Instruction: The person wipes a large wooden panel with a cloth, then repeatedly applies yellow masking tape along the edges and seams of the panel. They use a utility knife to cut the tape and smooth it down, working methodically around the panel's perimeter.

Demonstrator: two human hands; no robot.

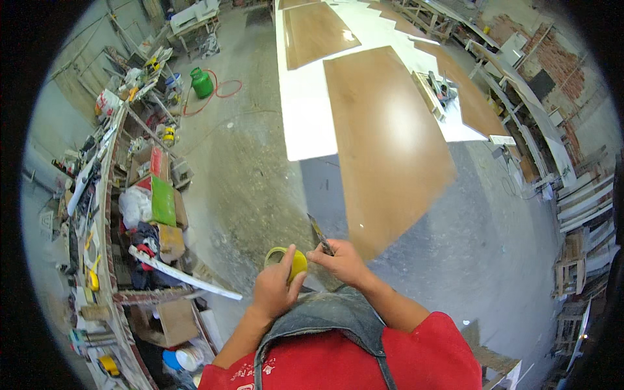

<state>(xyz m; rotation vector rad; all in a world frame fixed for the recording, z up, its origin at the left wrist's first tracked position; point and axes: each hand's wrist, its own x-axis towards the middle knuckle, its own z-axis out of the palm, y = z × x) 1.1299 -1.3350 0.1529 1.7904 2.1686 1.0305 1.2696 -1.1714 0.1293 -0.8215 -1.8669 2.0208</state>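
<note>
My left hand [273, 286] is closed around a yellow roll of tape [299, 262], held in front of my apron [325, 315]. The roll's open ring shows on the left side of the fingers. Close by on the right, my right hand [342, 261] grips a slim dark knife [324, 244], its narrow blade pointing up and away to the left. The right fingertips come up to the tape's edge; whether they pinch its loose end is too small to tell. Beyond the right hand lies a large brown panel [390, 143] with a glossy face.
White sheets [305, 117] and more brown panels [318, 36] stretch away ahead. A power tool [445, 94] rests on them beside a wooden strip. Cluttered shelving [107, 221] lines the left, with a white curved strip [188, 276] jutting out. A green gas cylinder [201, 83] stands on the floor.
</note>
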